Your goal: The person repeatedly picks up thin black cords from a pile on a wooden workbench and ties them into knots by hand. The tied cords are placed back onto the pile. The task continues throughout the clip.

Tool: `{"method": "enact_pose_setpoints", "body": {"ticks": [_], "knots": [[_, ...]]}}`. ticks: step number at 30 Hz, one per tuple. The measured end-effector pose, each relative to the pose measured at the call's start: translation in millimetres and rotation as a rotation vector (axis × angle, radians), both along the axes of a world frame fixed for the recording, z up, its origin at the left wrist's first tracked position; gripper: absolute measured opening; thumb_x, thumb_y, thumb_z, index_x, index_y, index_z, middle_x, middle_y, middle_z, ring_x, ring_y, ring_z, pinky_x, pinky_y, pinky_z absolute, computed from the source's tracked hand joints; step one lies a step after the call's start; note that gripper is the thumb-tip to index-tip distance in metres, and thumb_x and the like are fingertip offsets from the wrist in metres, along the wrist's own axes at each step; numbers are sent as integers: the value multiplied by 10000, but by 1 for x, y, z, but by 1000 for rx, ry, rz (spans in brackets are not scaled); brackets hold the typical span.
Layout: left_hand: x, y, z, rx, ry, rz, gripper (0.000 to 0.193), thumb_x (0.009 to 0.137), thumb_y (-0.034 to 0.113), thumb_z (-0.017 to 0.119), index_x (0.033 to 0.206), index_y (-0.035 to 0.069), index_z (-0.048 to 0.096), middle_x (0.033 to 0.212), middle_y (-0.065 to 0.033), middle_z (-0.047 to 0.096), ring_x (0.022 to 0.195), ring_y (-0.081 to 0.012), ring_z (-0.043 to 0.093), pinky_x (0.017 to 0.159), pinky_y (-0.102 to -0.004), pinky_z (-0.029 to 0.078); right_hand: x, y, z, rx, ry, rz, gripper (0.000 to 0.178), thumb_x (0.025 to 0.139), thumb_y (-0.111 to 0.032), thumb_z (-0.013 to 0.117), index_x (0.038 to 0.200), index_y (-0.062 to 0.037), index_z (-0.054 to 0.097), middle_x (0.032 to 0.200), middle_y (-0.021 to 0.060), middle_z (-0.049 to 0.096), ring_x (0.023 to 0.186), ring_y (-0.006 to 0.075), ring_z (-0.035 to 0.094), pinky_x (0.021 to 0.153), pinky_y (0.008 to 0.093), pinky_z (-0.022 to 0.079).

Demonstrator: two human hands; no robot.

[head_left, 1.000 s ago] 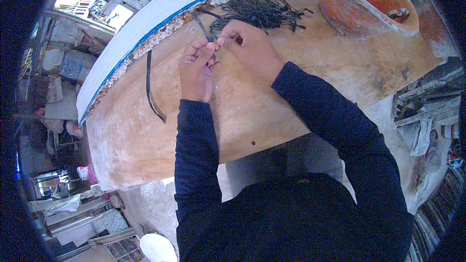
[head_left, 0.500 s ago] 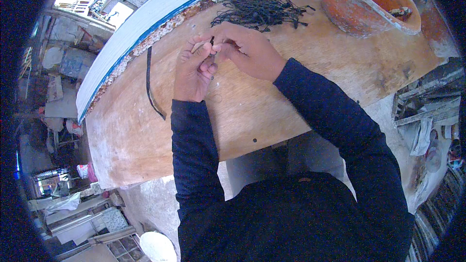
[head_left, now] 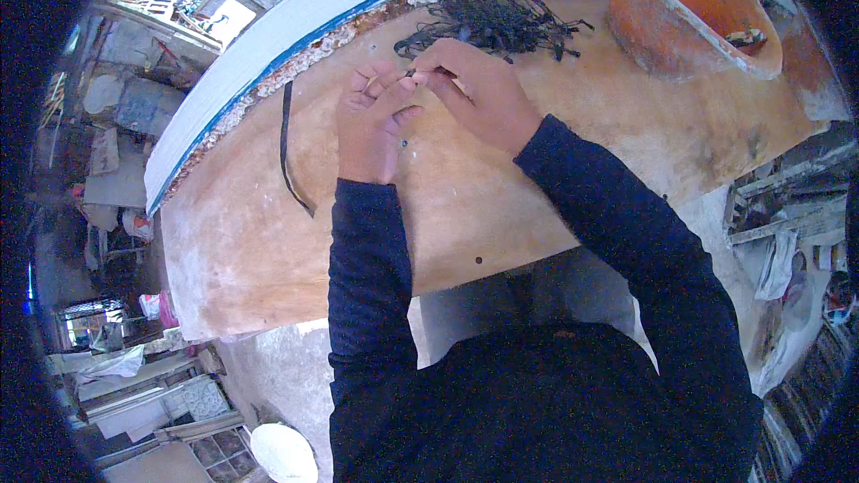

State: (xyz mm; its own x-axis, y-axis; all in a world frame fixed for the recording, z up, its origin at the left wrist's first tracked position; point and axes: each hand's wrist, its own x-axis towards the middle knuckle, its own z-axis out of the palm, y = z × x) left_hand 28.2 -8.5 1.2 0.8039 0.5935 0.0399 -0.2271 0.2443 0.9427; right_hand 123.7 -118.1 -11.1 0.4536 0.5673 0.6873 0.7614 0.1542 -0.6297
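Observation:
Above the middle of a plywood board, my two hands meet at the fingertips. The thumb of my left hand and a fingertip close on a small dark piece, its other fingers loosely curled. From the right, my right hand pinches the same piece between thumb and forefinger. Fingers cover most of it, so its kind cannot be made out. Just beyond my right hand lies a tangled heap of black cords. A narrow black strap lies to the left of my left hand.
An orange, paint-smeared tub stands at the back right of the board. A white curved rim with a blue stripe borders the far side. A small dark spot is near the front edge. A white bowl-like object sits low at left.
The view has shifted slightly, moving the board's contents rightward. My fingertips have turned around the small dark piece, which stuck up before and now shows less. My left fingers are a little more spread.

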Motion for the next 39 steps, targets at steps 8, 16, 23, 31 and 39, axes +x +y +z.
{"method": "enact_pose_setpoints", "body": {"ticks": [8,16,23,31,39], "knots": [[6,-13,-9,715,35,288,160,731,-35,593,846,67,550,762,9,536,637,-55,486,550,-197,428,-3,1,2,-77,194,27,73,826,-93,538,811,-25,514,712,57,539,632,139,529,573,260,424],[2,-20,-3,748,-6,262,179,726,-46,587,861,70,575,773,16,531,636,-53,473,574,-198,429,7,5,-5,-29,698,400,145,872,-196,511,792,-76,498,676,-37,476,585,42,441,515,192,366],[3,-17,-7,650,-23,208,197,729,-44,592,885,74,571,770,17,548,653,-46,469,554,-181,396,15,1,-6,-83,825,468,148,845,-232,557,824,-86,536,669,-38,501,568,31,444,506,174,360],[4,-14,-10,609,-15,145,199,739,-36,597,906,66,563,811,16,568,689,-47,480,555,-176,391,17,-2,0,-120,820,359,167,803,-238,610,800,-80,557,658,-37,521,560,24,448,485,168,356],[3,-17,-8,650,-33,154,190,746,-39,597,902,68,574,788,32,556,666,-26,453,548,-161,365,17,-4,5,-106,842,336,142,781,-199,634,789,-71,575,675,-30,561,544,28,452,476,164,370]]}}
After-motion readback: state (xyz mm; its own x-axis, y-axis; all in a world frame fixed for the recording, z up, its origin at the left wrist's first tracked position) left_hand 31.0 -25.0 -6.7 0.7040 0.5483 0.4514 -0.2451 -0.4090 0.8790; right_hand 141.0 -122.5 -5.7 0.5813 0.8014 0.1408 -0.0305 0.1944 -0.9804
